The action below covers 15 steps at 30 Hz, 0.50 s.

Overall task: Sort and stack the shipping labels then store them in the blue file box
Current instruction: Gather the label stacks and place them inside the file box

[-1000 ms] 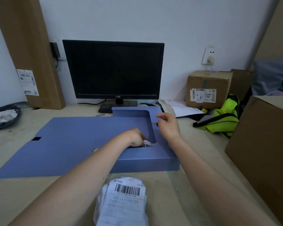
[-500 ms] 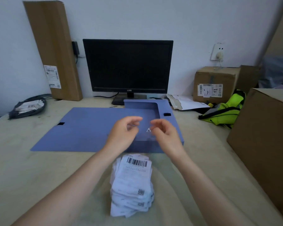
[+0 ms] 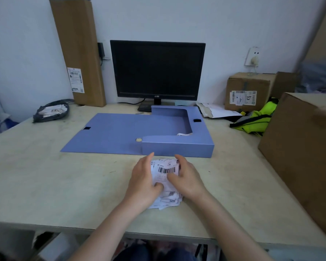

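A messy stack of white shipping labels [image 3: 165, 172] lies on the table just in front of the blue file box [image 3: 177, 147]. My left hand [image 3: 142, 178] grips the stack's left side with the thumb on top. My right hand [image 3: 186, 178] grips its right side, thumb across the top label, fingers curled over the far edge. The box lies open, its lid [image 3: 109, 132] flat to the left. A few labels [image 3: 184, 134] show inside the box near its right wall.
A black monitor [image 3: 157, 72] stands behind the box. A tall cardboard carton [image 3: 79, 51] leans on the wall at left, a dark bag [image 3: 51, 112] beside it. At right are a small labelled carton [image 3: 248, 89], a yellow-green vest [image 3: 256, 121] and a large carton [image 3: 305, 157].
Both hands came back from the file box, where the left one left labels, and dropped onto the label stack, now gripping it from both sides. The view tilted downward.
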Each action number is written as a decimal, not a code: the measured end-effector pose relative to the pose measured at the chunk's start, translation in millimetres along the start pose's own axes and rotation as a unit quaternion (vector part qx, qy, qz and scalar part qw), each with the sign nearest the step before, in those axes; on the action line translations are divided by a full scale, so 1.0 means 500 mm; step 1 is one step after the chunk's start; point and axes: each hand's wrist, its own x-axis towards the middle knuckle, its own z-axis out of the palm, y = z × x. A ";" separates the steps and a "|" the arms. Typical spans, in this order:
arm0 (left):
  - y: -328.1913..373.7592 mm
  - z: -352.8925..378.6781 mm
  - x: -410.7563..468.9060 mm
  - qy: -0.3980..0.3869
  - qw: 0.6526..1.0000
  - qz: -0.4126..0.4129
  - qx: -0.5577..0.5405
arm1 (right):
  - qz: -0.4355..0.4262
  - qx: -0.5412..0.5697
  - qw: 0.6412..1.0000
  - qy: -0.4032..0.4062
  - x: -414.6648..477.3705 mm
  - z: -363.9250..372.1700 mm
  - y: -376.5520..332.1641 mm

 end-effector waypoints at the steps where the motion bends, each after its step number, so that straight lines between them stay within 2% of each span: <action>1: 0.001 0.000 -0.003 0.008 1.000 -0.003 -0.002 | -0.002 0.013 1.000 0.017 -0.007 0.004 -0.001; 4: 0.006 0.001 -0.010 0.027 1.000 0.008 0.008 | -0.005 0.062 0.997 0.039 -0.018 0.012 0.004; 10: 0.001 0.001 -0.011 0.047 0.998 0.011 -0.029 | -0.016 0.193 0.981 0.018 -0.035 0.004 0.006; 12: 0.000 -0.002 -0.013 0.063 0.995 0.001 -0.076 | -0.017 0.253 0.967 0.019 -0.039 0.000 0.003; 15: 0.004 -0.010 -0.014 0.074 0.974 -0.037 -0.211 | -0.027 0.343 0.939 0.028 -0.041 -0.007 0.003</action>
